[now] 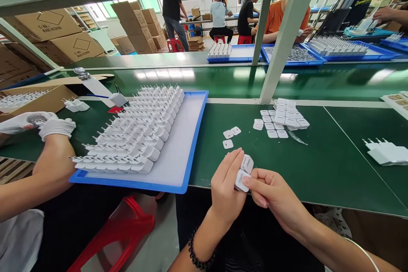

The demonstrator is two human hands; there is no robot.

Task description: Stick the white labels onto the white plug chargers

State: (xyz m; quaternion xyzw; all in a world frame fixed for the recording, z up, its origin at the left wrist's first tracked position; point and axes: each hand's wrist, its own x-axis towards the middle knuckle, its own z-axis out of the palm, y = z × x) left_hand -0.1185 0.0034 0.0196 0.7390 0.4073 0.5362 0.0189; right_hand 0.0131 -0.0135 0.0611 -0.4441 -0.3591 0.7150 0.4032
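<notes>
above the near edge of the bench (318, 165): the white plates (240, 177) sit between both bare hands, one set just beyond the other, printed faces up.
left hand (225, 187): fingers straight and pressed together, gripping the plates along their left side; its thumb is hidden, so i cannot tell how it holds.
right hand (274, 191): thumb laid on the face of the nearer plate, forefinger bent at its right side, pinching by the look of it.
grip: light, even pressure on the edges should hold thin plates square and stop them fanning out.
thumb: the flat pad, rather than the nail, is likely kinder to the print.
loose plates (228, 134): three lie just beyond the left hand; knuckles are best held clear of them.
plate pile (286, 112): farther off to the right, beside some clear film (298, 137).
tray (196, 136): blue-rimmed, left of the hands, bearing rows of white plugs (123, 165); that elbow needs care.
</notes>
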